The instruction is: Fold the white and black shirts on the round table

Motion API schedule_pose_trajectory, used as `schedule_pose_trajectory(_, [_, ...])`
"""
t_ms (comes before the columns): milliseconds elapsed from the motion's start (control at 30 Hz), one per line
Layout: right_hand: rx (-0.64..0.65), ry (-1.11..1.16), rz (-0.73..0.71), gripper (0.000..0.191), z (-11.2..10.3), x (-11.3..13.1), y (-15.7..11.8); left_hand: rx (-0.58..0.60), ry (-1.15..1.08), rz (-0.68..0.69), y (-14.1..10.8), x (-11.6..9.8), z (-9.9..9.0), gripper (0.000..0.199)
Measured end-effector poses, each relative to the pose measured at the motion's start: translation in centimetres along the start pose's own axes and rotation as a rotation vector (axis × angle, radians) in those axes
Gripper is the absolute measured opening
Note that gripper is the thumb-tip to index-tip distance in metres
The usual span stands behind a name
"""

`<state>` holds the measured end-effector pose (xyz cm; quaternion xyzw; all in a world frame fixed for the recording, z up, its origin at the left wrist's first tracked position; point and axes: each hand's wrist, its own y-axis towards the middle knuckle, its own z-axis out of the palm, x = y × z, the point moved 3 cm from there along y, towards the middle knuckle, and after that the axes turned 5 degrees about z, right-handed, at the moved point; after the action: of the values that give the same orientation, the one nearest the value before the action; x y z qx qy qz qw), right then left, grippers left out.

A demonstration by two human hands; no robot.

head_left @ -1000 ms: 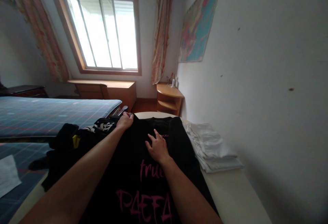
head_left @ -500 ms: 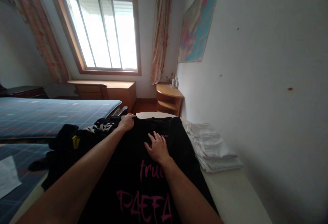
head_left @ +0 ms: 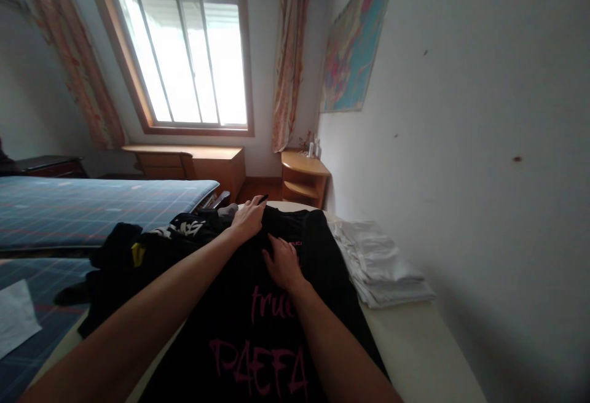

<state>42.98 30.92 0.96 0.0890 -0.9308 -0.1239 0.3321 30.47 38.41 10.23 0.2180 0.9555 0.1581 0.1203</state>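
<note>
A black shirt [head_left: 336, 305] with pink lettering lies spread over the pale table [head_left: 428, 341], its neck end away from me. My left hand [head_left: 249, 219] is closed on the shirt's far left edge and lifts a bit of black cloth between thumb and fingers. Close by on its right, my right hand [head_left: 283, 262] rests on the chest print with the fingers apart; some fingertips are hard to see against the dark cloth. Just left of the shirt is a heap of dark clothes [head_left: 120, 255] with white and yellow patches.
Folded white clothes [head_left: 382, 268] are stacked on the table's right side, near the wall. Checked mattresses [head_left: 115, 200] lie at the left, with a white sheet [head_left: 18, 317] on the lower one. A wooden desk [head_left: 216, 163] and corner shelf [head_left: 304, 166] stand beyond.
My left hand has moved right, bringing the shirt's left edge inward towards the middle. My right hand stays on the chest, its fingers slightly more bent.
</note>
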Motion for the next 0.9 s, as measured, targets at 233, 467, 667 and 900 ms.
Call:
schedule_pose_trajectory(233, [-0.142, 0.498, 0.186, 0.052, -0.6, -1.7, 1.4, 0.072, -0.136, 0.130, -0.3, -2.1, 1.9, 0.072])
schedule_pose_trajectory(467, [-0.218, 0.751, 0.356, 0.058, -0.5, -3.5, 2.3, 0.195, -0.287, 0.213, -4.1, -3.9, 4.6, 0.070])
schedule_pose_trajectory(667, [-0.225, 0.689, 0.221, 0.050, 0.2, -3.6, 2.6, 0.125, -0.259, 0.136, -10.7, -5.3, 3.8, 0.041])
schedule_pose_trajectory(900, [-0.241, 0.509, 0.230, 0.057, 0.6, -3.8, 2.9, 0.099, -0.041, 0.135, -17.0, -4.4, 2.4, 0.049])
